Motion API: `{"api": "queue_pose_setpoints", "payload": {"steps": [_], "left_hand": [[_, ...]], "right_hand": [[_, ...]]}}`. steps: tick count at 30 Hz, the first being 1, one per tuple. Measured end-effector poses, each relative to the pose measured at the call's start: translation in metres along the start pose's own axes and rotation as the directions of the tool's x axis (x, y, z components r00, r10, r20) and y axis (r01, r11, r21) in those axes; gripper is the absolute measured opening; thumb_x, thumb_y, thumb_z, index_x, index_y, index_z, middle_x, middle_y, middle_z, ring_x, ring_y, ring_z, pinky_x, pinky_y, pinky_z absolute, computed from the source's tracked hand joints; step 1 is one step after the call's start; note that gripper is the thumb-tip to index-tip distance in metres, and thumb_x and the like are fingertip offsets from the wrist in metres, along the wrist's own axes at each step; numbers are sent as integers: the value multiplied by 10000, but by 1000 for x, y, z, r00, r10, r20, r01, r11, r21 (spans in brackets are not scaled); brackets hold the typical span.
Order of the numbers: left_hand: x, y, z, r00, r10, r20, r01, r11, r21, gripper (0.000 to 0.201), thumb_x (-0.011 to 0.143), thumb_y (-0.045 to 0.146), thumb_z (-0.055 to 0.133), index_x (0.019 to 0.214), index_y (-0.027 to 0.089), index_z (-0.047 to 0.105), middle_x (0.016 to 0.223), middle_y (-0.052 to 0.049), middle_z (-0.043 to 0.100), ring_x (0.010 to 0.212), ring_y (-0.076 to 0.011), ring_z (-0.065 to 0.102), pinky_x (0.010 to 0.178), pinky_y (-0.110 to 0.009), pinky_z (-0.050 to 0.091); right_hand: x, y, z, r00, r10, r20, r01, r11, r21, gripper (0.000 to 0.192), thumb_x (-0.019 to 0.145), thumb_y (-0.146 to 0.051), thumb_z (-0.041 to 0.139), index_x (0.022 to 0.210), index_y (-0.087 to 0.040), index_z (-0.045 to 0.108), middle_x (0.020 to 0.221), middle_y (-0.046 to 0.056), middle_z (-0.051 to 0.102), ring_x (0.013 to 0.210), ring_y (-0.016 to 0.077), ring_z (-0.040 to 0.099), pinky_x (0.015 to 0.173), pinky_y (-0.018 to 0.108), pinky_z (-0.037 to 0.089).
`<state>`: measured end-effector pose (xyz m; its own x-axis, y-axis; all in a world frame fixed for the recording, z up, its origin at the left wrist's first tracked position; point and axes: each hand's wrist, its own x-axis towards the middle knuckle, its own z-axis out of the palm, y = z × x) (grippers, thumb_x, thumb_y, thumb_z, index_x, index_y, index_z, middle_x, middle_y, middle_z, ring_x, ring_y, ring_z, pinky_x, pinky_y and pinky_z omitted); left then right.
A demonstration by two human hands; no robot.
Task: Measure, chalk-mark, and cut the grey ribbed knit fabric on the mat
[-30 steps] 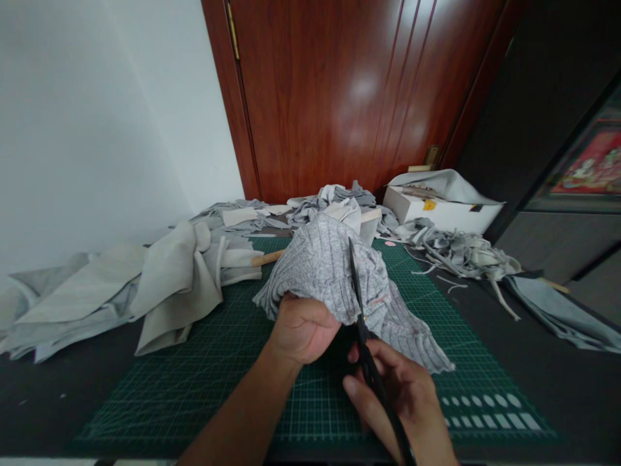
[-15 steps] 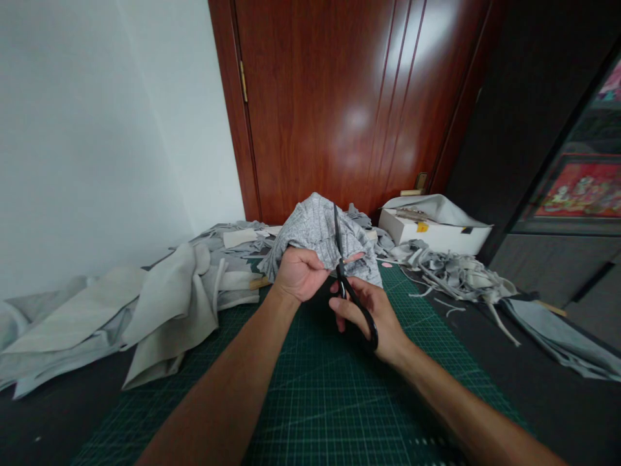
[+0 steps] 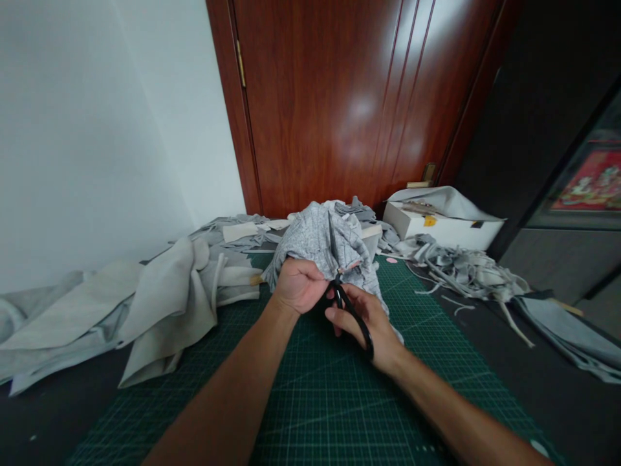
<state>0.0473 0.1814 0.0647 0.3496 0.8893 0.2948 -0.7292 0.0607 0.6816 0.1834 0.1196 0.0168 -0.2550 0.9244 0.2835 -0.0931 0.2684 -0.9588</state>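
Note:
My left hand (image 3: pixel 301 285) is closed on the near edge of a heathered grey cloth (image 3: pixel 310 230), which drapes over and beyond it. In my right hand (image 3: pixel 371 318) is a pair of black-handled scissors (image 3: pixel 359 317), thumb and fingers in the loops. The blades point away from me and lie against the cloth, beside my left fingers. Whether they are cutting through the fabric I cannot make out. A fingertip of the right hand shows by the cloth past the scissors' pivot. Part of the cloth hangs down behind my right hand to the mat.
Under my hands lies a green gridded cutting mat (image 3: pixel 310 401). Pale fabric pieces (image 3: pixel 165 298) are heaped at the left. On the right are tangled grey fabric strips (image 3: pixel 470 268), folded grey cloth (image 3: pixel 567 330) and a white box (image 3: pixel 441 226). A wooden door (image 3: pixel 320 110) stands behind.
Both hands, the cloth and the scissors have come slightly lower and nearer. The cloth hangs further down on the right. The view has shifted a little.

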Motion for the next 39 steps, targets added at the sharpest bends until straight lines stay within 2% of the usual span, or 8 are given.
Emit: {"api": "queue_pose_setpoints", "payload": {"steps": [5, 11, 21, 28, 30, 32, 35, 39], "left_hand": [[-4, -3, 9, 999, -26, 40, 25, 999, 20, 723, 452, 96, 600, 1160, 141, 739, 1079, -129, 796, 1159, -445, 703, 1046, -640, 514], [-6, -5, 11, 999, -43, 33, 41, 998, 56, 775, 468, 116, 596, 1232, 159, 720, 1175, -125, 778, 1181, -450, 685, 1028, -630, 520], [-6, -7, 12, 1000, 0, 26, 0, 1000, -13, 916, 464, 76, 582, 1372, 170, 665, 1270, -113, 763, 1292, -420, 652, 1178, -628, 414], [-8, -8, 16, 999, 28, 29, -26, 998, -59, 931, 459, 55, 582, 1378, 180, 667, 1269, -103, 772, 1312, -403, 652, 1214, -622, 384], [-8, -9, 18, 998, 61, 16, -59, 995, -76, 877, 502, 43, 601, 1362, 196, 679, 1251, -92, 781, 1278, -382, 677, 1198, -599, 415], [-7, -9, 19, 993, 119, -29, -121, 988, -100, 728, 619, 63, 654, 1331, 208, 696, 1223, -86, 791, 1241, -352, 701, 1171, -562, 457], [-2, -8, 21, 970, 204, -133, -223, 963, -151, 420, 827, 226, 741, 1246, 204, 731, 1189, -84, 802, 1240, -310, 706, 1137, -485, 504], [6, -7, 19, 958, 211, -195, -248, 951, -186, 283, 912, 379, 769, 1112, 178, 762, 1175, -94, 807, 1272, -300, 694, 1127, -442, 520]], "right_hand": [[-5, -4, 0, 999, -21, -39, 21, 1000, 14, 338, 778, -420, 835, 952, -199, 647, 617, -66, 558, 524, 129, 512, 525, 260, 410], [-8, -4, 0, 995, -55, -87, 59, 997, 48, 349, 770, -447, 851, 909, -205, 643, 580, -69, 558, 496, 121, 496, 500, 251, 392], [-10, -1, 1, 991, -74, -114, 73, 997, -12, 302, 831, -430, 777, 938, -186, 636, 534, -73, 561, 428, 107, 482, 453, 236, 384], [-15, -5, 2, 990, -17, -139, 7, 997, -73, 330, 815, -452, 802, 910, -200, 612, 480, -76, 559, 396, 110, 474, 410, 217, 355], [-16, -6, 3, 988, -19, -153, 4, 995, -96, 336, 823, -471, 790, 912, -201, 611, 471, -76, 561, 386, 109, 463, 402, 215, 348], [-17, -6, 4, 986, -22, -167, 4, 994, -107, 343, 825, -485, 784, 917, -199, 618, 469, -75, 560, 379, 106, 451, 396, 215, 339], [-18, -4, 4, 984, -9, -180, -10, 994, -107, 349, 811, -482, 796, 916, -195, 628, 466, -75, 556, 376, 102, 438, 396, 215, 326], [-21, 1, 4, 984, 17, -176, -36, 993, -109, 338, 780, -446, 833, 886, -195, 634, 469, -78, 545, 383, 96, 426, 407, 211, 315]]}}
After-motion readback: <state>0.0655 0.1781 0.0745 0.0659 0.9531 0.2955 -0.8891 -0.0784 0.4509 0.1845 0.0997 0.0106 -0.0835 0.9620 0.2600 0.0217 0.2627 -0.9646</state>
